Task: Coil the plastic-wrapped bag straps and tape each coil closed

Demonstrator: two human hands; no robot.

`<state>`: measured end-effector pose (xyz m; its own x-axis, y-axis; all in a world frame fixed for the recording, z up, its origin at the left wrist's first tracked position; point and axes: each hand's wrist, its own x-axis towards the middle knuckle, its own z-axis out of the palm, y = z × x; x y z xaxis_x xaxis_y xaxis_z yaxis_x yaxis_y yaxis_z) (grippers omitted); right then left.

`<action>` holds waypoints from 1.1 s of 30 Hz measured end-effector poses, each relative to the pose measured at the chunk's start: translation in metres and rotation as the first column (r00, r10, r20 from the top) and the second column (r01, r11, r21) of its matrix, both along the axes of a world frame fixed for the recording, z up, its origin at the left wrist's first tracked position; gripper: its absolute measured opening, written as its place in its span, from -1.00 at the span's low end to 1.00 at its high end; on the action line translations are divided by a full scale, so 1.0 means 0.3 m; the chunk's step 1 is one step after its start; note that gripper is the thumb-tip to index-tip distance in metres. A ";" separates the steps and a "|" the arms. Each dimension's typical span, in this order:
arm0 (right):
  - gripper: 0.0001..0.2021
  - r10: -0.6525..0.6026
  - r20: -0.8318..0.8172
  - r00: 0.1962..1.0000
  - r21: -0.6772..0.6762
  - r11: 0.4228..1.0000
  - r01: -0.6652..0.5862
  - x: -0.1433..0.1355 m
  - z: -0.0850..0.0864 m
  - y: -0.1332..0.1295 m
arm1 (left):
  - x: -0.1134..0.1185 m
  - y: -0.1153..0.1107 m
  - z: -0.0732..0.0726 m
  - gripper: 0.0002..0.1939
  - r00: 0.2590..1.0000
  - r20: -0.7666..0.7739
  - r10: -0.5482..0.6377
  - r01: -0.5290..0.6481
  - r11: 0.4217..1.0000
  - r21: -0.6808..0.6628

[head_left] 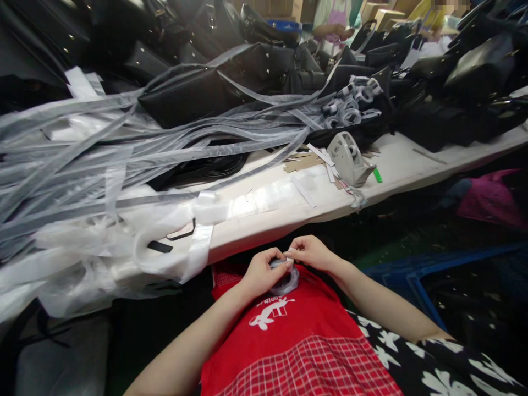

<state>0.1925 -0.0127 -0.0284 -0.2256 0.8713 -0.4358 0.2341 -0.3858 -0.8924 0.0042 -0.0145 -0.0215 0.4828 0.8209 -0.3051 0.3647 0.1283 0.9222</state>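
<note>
- Grey, film-wrapped strap lies wound in a small coil [293, 281] against the red apron [307, 311], in front of the near edge of the table [284, 224] and apart from it.
- The left hand [266, 269] has its thumb and fingers closed on the upper part of this coil.
- The right hand [306, 251] is narrow, its thumb and fingertips brought together at a small white tab [290, 260] on top of the coil, almost touching the left.
- The step in hand looks like securing the coil; whether the tab is tape or paper, I cannot tell.
- The next move seems to call for a steady left grip while the right presses the tab flat, without letting the turns spring loose.
- On the table, a tape dispenser [344, 159] stands near similar coils [350, 114], with long loose straps [231, 148] to their left.
</note>
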 end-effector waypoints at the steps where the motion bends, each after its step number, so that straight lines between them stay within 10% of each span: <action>1: -0.59 -0.021 -0.019 1.000 -0.006 1.000 0.021 0.002 -0.009 0.002 | -0.001 -0.003 -0.002 -0.70 1.000 -0.006 0.009 -0.009 1.000 -0.005; 8: -0.42 -0.006 -0.028 1.000 -0.267 0.964 -0.002 -0.015 -0.082 -0.005 | -0.005 -0.021 -0.017 -0.76 0.996 0.023 0.087 -0.087 0.996 0.014; 14: -0.65 -0.308 -0.363 0.879 -0.378 0.911 0.163 -0.086 -0.091 -0.041 | -0.016 -0.034 0.002 -0.82 0.991 0.066 0.118 -0.123 0.990 0.065; 19: -0.72 -0.274 -0.209 0.939 -0.092 0.961 0.260 -0.096 -0.047 -0.046 | -0.027 -0.035 0.000 -0.87 0.976 0.087 0.198 -0.213 0.945 0.248; 22: -0.75 -0.223 -0.078 0.972 0.091 0.969 0.230 -0.092 -0.023 -0.061 | -0.027 -0.029 -0.020 -0.85 0.968 0.065 0.241 -0.246 0.966 0.079; 26: -0.68 -0.094 -0.047 0.994 0.111 0.989 0.099 -0.063 0.005 -0.069 | -0.019 -0.029 -0.024 -0.81 0.961 0.123 0.249 -0.218 0.950 -0.224; 33: -0.64 0.095 -0.104 0.990 0.085 0.993 -0.086 0.003 0.050 -0.036 | -0.012 -0.031 0.009 -0.82 0.972 0.097 0.216 -0.204 0.972 -0.119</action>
<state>0.1934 -0.0234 -0.0134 -0.3471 0.8761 -0.3347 0.1655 -0.2940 -0.9414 0.0007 -0.0238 -0.0188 0.3385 0.8727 -0.3519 0.2172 0.2914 0.9316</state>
